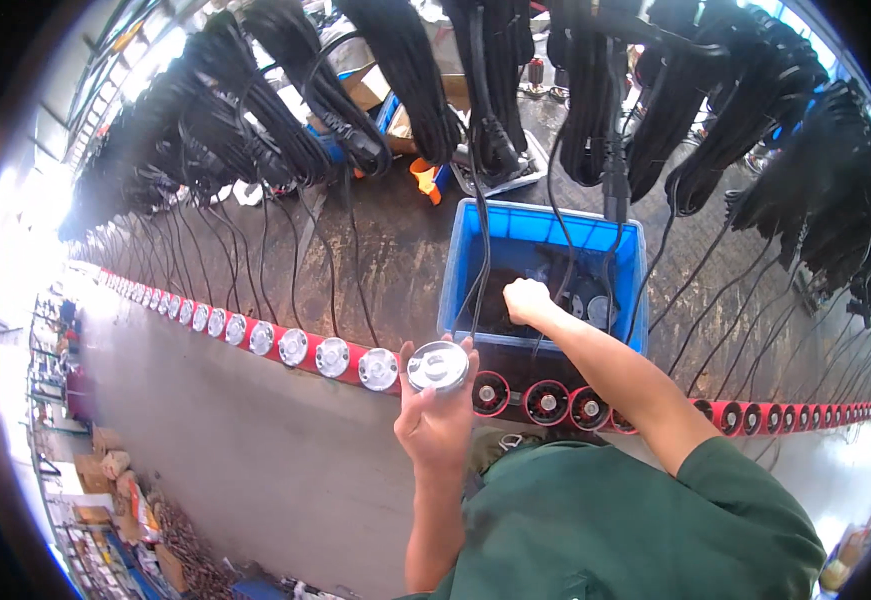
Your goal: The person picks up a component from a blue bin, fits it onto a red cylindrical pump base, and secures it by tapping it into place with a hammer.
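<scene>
My left hand (433, 425) holds a round, shiny silver metal cap (438, 367) at the front of the bench, its fingers curled up around the rim. It is beside a long row of red round housings; those to the left carry similar silver discs (377, 369), while those to the right show black open faces (546, 402). Over a blue plastic bin (466, 250) my right hand (528, 301) is closed, its fingertips turned inward. Whether anything is in its grasp is hidden. Dark parts and a few round pieces (595, 306) lie inside the bin.
Bundles of black cable (405, 85) hang above the bench, thin leads running down to the row. An orange plastic piece (425, 181) and a grey tray (533, 165) sit on the worn brown bench top (400, 240) behind the bin. Boxes and shelves stand far left.
</scene>
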`<control>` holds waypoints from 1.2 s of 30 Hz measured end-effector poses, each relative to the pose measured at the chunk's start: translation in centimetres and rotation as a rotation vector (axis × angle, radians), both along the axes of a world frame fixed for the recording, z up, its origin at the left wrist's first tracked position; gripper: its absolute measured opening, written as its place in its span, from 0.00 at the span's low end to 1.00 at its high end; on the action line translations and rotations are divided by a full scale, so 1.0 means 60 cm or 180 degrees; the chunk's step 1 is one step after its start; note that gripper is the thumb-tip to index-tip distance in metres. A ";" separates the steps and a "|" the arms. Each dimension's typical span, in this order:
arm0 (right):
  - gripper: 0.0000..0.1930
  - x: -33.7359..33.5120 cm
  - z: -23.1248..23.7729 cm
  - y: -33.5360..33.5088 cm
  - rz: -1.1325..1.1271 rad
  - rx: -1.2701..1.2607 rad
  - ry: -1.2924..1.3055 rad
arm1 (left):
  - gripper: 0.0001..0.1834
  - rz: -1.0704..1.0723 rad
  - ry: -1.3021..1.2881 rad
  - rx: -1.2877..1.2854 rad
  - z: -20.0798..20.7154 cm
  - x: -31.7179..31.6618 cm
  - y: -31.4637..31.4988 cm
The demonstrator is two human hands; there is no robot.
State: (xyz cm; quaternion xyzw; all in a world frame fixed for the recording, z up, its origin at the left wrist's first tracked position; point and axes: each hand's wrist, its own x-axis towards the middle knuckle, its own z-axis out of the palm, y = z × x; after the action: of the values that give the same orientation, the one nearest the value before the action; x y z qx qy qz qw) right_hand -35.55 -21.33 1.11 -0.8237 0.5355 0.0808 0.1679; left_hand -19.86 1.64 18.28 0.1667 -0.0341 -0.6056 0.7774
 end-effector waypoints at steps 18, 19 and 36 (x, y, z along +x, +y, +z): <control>0.11 -0.028 0.017 -0.017 0.0276 -0.0301 -0.0396 | 0.35 0.0574 0.0300 0.0147 -0.023 0.096 0.086; 0.12 -0.039 0.027 -0.015 0.0254 -0.0181 -0.0739 | 0.35 0.0631 0.0292 0.0242 -0.027 0.099 0.090; 0.10 -0.085 0.073 0.017 -0.1388 0.1185 -0.3079 | 0.32 0.0466 0.0295 0.0560 -0.047 0.103 0.095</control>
State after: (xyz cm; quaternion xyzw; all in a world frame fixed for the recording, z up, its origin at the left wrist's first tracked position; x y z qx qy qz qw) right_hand -40.65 -20.33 5.51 -0.5936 0.5320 -0.2495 0.5498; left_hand -13.70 7.36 15.46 0.2081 0.0674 -0.5549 0.8026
